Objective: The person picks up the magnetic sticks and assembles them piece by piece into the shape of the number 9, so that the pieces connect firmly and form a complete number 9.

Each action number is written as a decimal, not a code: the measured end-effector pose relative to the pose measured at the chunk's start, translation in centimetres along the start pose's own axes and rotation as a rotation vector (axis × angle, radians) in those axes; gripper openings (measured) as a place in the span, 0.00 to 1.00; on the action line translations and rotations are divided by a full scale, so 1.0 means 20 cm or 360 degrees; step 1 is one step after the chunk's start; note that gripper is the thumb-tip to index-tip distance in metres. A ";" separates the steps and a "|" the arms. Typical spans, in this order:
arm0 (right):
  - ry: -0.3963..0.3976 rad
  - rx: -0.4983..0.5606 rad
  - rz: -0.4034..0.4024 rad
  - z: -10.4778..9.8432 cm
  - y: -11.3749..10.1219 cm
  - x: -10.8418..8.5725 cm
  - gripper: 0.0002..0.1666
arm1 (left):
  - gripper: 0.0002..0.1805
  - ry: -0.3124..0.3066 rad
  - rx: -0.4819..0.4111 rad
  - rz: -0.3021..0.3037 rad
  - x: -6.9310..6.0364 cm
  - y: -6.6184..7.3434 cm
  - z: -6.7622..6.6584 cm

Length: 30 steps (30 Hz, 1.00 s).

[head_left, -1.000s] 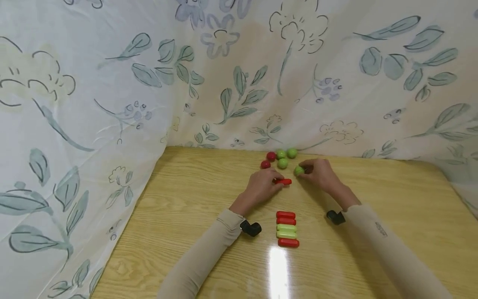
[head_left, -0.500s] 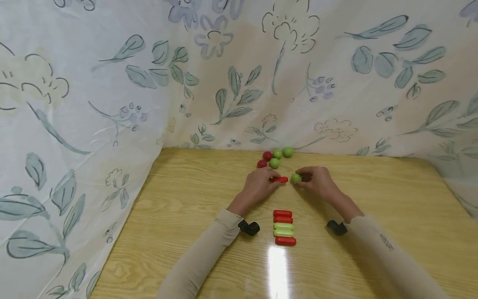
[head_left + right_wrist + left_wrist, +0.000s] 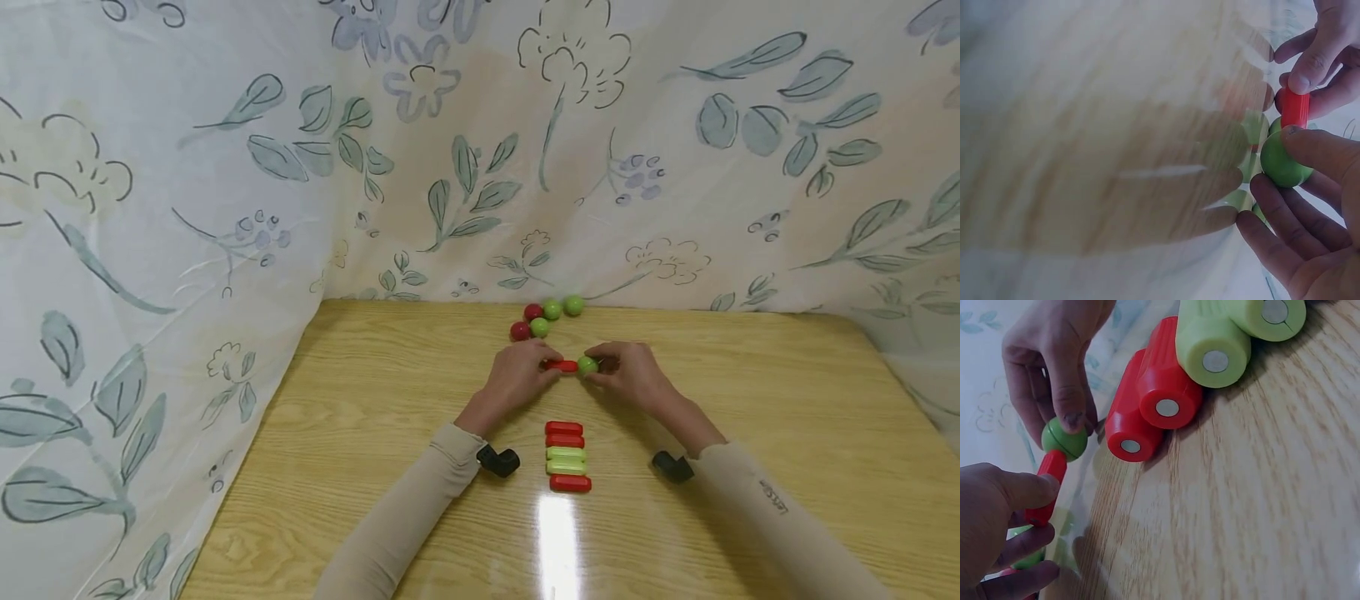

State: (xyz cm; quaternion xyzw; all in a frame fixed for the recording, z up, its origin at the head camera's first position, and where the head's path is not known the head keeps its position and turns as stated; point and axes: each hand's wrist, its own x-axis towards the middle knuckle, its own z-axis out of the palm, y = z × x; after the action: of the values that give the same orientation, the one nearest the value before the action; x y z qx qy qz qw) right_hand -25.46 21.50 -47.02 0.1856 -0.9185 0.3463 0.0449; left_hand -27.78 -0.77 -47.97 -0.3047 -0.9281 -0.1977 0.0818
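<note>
My left hand (image 3: 516,372) pinches a red magnetic rod (image 3: 564,366) between thumb and fingers. A green ball (image 3: 587,365) is pinched in my right hand (image 3: 627,373), and it touches the rod's right end. In the left wrist view the green ball (image 3: 1065,439) sits against the tip of the red rod (image 3: 1054,472). The right wrist view likewise has the red rod (image 3: 1295,110) meeting the green ball (image 3: 1284,160). Between the forearms lies a row of red rods (image 3: 570,482) and light green rods (image 3: 566,468), side by side.
Behind the hands, dark red balls (image 3: 520,331) and several green balls (image 3: 552,309) rest near the table's back edge. A floral cloth (image 3: 420,167) hangs behind and to the left of the wooden table (image 3: 360,375). Light reflects off its front.
My right hand has brought the green ball left and toward me, from apart to touching the red rod's end. The left hand keeps its hold on the rod. The head view has shifted slightly.
</note>
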 end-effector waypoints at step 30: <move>0.0031 0.0045 0.0016 0.01 0.02 -0.02 0.19 | 0.13 0.0179 -0.0531 -0.0444 -0.05 -0.17 -0.09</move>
State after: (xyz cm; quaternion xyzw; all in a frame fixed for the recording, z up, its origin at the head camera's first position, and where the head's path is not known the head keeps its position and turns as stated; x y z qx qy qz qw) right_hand -25.28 21.75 -47.57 0.1781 -0.9139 0.3614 0.0495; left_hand -28.93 -4.54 -47.77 -0.1713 -0.9096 -0.3747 0.0538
